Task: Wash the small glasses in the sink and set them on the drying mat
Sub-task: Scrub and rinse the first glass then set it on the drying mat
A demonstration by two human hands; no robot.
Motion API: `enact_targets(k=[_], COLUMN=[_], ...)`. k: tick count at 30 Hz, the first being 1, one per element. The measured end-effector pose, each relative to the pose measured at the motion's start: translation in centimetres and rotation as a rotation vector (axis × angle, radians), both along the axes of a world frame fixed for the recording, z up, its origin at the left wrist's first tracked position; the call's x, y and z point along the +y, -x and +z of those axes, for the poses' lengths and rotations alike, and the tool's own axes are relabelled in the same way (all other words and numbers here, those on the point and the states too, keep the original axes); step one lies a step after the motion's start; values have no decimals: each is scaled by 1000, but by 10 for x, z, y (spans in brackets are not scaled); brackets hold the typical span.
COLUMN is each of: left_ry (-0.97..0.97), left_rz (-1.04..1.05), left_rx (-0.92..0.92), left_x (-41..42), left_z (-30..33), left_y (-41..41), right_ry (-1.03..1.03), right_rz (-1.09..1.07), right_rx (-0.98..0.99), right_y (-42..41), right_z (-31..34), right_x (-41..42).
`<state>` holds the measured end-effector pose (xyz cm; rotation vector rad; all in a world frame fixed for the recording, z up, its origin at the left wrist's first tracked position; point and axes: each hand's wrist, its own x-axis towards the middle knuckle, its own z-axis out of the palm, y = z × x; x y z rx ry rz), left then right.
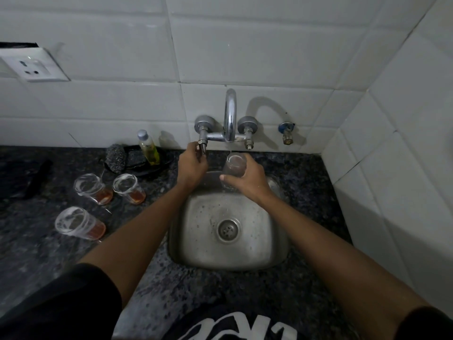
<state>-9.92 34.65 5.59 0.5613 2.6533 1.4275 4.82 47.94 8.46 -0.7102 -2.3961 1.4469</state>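
Right hand point(247, 180) wrapped around a small clear glass point(234, 168), thumb across the near side, fingers behind. Glass held upright over the back of the steel sink point(259, 241), mouth directly under the spout of the chrome tap point(230, 114). A thin stream of water falls from the spout into the glass.

Left hand point(192, 165) reaches to the tap's left handle point(203, 146), fingers curled closed around it, pinching the lever end.

Three more small glasses on the counter left of the sink, each with a reddish-brown residue at the bottom: two side by side, glass A point(92, 188) and glass B point(128, 185), and a third, glass C point(78, 223), nearer the camera. They look tilted, likely from the wide lens.

Behind them, against the wall: a bottle of yellow liquid point(148, 148) with a pale cap, standing in a dark dish point(152, 168) beside a grey scrubber point(115, 157). Label on the bottle not legible.

White lettering on the dark shirt point(235, 327) at bottom edge, cut off, unreadable.

Counter point(220, 290) is dark speckled stone. Walls are white rectangular tile, meeting in a corner at right. A white socket plate point(31, 66) on the wall upper left; a small blue-handled valve point(286, 132) right of the tap. Light dim.
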Motion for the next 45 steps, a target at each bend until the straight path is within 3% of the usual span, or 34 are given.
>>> enact_targets(k=[26,38,45], left_ry=[60,26,17], left_rz=[-119,-94,32], left_rx=[84,83,165], left_x=[-50,-69,-126], left_z=[9,19,29], left_y=[-56,-77,-75], right_ry=[-79,-62,-42], right_rz=[-164,-79,83], right_rx=[158,105,115], right_y=[-28,-34,-8], right_z=[6,8,19], right_x=[-21,-30,-72])
